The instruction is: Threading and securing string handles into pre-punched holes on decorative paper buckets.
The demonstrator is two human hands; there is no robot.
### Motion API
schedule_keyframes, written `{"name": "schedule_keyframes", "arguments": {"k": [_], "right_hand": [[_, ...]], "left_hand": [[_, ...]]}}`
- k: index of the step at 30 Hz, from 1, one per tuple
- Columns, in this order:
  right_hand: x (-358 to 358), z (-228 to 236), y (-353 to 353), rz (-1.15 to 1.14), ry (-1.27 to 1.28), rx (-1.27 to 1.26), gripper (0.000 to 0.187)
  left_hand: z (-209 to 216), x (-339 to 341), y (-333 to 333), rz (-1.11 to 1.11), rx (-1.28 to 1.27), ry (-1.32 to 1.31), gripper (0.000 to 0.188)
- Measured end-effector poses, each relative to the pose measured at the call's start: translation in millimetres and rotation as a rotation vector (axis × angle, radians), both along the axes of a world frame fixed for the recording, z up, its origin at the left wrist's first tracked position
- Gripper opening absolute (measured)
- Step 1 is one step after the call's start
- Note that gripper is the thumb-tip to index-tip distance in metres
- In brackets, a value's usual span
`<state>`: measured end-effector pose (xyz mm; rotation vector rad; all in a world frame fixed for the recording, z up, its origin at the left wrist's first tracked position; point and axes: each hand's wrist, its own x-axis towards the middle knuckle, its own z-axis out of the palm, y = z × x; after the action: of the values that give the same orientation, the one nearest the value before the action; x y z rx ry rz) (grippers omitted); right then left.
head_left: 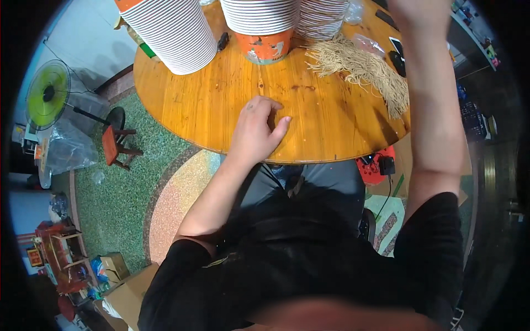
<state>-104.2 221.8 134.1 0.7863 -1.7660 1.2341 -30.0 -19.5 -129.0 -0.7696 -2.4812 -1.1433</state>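
Left hand (258, 128) rests on the round wooden table (331, 127), fingers curled loosely, holding nothing. Right hand (418, 12) is up at the top edge — blurred, grip unreadable. Dry noodles (361, 69) lie between (just beside stacked paper cups (264, 25)).

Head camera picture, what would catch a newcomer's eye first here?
Tall stacks of paper cups crowd the far edge of the round wooden table, with a loose heap of dry noodles to their right. The left hand rests curled on the bare wood near the front edge, while the right arm reaches up out of view. A green fan stands on the floor at left.
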Motion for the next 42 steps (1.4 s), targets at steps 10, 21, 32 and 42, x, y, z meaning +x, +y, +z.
{"name": "schedule_keyframes", "arguments": {"k": [10,21,32,42], "right_hand": [[94,-152,26,0.031,-0.025,0.454,0.018],[118,-205,-9,0.013,-0.149,0.122,0.048],[124,-254,-33,0.315,-0.546,-0.288,0.098],[136,-228,-30,-0.029,-0.528,0.164,0.107]], "left_hand": [[-22,-2,-16,0.054,0.454,0.268,0.111],[20,24,4,0.002,0.325,0.239,0.158],[-5,9,-2,-0.232,0.568,0.046,0.151],[5,10,-19,-0.156,0.414,0.004,0.141]]}}
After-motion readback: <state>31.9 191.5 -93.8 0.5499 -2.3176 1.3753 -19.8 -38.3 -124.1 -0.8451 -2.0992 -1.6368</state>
